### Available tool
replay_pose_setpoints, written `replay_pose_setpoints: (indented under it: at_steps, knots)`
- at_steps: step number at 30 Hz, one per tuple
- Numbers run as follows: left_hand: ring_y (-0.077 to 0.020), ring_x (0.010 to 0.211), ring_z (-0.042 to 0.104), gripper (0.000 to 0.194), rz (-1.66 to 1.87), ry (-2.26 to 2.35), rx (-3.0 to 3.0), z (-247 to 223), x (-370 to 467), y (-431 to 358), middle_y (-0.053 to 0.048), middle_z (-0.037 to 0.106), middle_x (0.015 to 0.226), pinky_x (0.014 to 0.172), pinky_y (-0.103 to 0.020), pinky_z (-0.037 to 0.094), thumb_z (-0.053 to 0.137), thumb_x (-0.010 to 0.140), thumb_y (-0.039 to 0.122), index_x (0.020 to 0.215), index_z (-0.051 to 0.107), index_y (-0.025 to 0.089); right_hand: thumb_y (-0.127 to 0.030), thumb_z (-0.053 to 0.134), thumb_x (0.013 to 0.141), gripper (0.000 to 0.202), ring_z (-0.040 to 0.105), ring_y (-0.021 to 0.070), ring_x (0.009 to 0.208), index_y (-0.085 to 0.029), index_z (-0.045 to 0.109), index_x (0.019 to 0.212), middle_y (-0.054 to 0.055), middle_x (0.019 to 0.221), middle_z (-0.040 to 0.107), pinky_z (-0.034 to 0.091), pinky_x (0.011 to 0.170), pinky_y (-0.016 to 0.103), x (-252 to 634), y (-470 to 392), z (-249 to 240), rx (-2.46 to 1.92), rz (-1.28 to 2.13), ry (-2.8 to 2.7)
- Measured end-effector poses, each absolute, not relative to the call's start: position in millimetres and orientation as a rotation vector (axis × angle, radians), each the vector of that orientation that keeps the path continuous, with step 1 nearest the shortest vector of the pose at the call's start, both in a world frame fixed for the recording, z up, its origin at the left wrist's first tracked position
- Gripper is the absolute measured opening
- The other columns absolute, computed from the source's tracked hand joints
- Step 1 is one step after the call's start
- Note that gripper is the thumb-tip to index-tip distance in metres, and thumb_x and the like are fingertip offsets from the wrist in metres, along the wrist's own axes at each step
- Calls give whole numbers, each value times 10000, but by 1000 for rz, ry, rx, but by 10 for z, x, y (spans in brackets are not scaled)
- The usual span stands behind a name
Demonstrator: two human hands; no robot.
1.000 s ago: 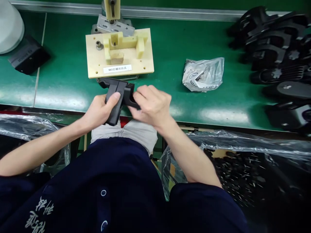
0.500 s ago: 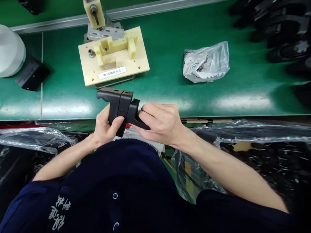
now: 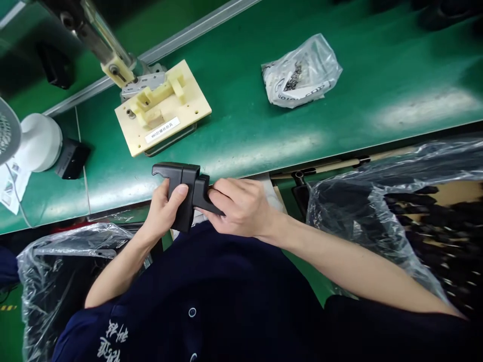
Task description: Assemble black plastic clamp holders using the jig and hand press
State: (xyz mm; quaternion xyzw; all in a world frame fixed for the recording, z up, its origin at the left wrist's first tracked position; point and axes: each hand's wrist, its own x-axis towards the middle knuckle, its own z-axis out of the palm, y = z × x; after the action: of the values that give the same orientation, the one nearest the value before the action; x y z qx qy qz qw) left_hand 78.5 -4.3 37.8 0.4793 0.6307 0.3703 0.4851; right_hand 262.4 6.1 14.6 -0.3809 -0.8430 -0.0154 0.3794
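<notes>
My left hand (image 3: 163, 208) is closed round a black plastic housing (image 3: 184, 201), its thumb pressed on the near face. A curved black plastic piece (image 3: 207, 197) meets the housing on its right side, and my right hand (image 3: 241, 207) grips that piece by its lower end. Whether the two parts are fastened together I cannot tell. Both are held in front of my body, near the bench's front edge. Beyond them on the bench stands a cream fixture plate (image 3: 196, 108) with raised yellow blocks and a white label.
A clear plastic bag of small metal parts (image 3: 298, 75) lies on the green bench (image 3: 241, 136). To the left are a white round object (image 3: 41, 141) and a black box (image 3: 72, 158). Plastic-lined bins (image 3: 339, 216) flank me below the bench; the right one holds dark parts.
My view has turned and shifted, so the bench looks slanted and more shows on the left. Both hands keep their grip, and the black parts are tilted slightly differently.
</notes>
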Motion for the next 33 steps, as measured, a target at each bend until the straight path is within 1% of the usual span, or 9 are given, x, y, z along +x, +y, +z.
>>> replay_pose_setpoints:
  at_steps: [5,10,14,16,19,21,22,30,33]
  knots:
    - [-124,583,553,571,841,1571,925,394,803,-63,-15,631,674,514,-218,441,703,708,657,923,673,130,-454,541,869,384,422,91,568,-131,623,679,20,688,566,205,514,249,2553,91,48,-1019,290,-2146]
    - [-116,500,541,598,888,1638,814,413,760,-128,-10,621,612,436,-215,418,734,659,668,882,665,118,-517,557,845,411,461,97,573,-135,662,735,24,723,608,175,513,247,2436,188,-28,-1009,420,-2128]
    - [-154,578,622,630,922,1653,794,402,720,-106,-50,684,708,499,-239,496,742,642,673,916,659,111,-549,528,872,451,497,109,594,-134,662,760,41,767,626,221,509,250,2368,264,-73,-975,418,-2176]
    - [-174,625,648,633,924,1653,806,398,691,-80,-59,691,722,537,-254,525,744,638,673,916,656,112,-550,515,890,455,552,140,659,-125,660,814,64,823,640,315,529,262,2358,283,-60,-964,444,-2190]
    - [-204,750,682,610,906,1639,874,404,649,-86,-74,710,806,645,-278,559,724,674,659,946,650,118,-462,606,852,475,613,240,998,-96,592,1156,144,1140,622,501,764,351,2382,266,25,-967,575,-2194]
    - [-206,829,682,571,881,1632,972,400,631,-143,-73,716,877,713,-280,557,711,712,628,976,642,127,-362,652,814,680,516,279,1243,-89,404,1385,185,1372,491,491,962,418,2412,214,81,-947,711,-2216]
    - [-203,846,678,548,859,1632,1021,388,624,-186,-68,716,895,727,-279,551,708,728,608,988,636,132,-325,650,808,741,475,282,1301,-93,329,1435,191,1428,439,474,1014,431,2426,175,90,-932,784,-2233]
    - [-200,850,665,452,567,1684,1029,99,512,-607,-71,717,920,743,-278,515,695,766,517,978,626,124,-207,652,779,719,469,293,1321,-45,332,1402,225,1390,462,485,1051,437,2351,-319,-251,-973,1129,-2177]
    - [-192,829,651,426,490,1716,1044,15,459,-742,-67,707,897,746,-280,505,682,782,498,972,626,120,-166,641,758,689,494,283,1294,-74,357,1378,199,1353,500,506,1020,433,2281,-467,-365,-975,1189,-2129]
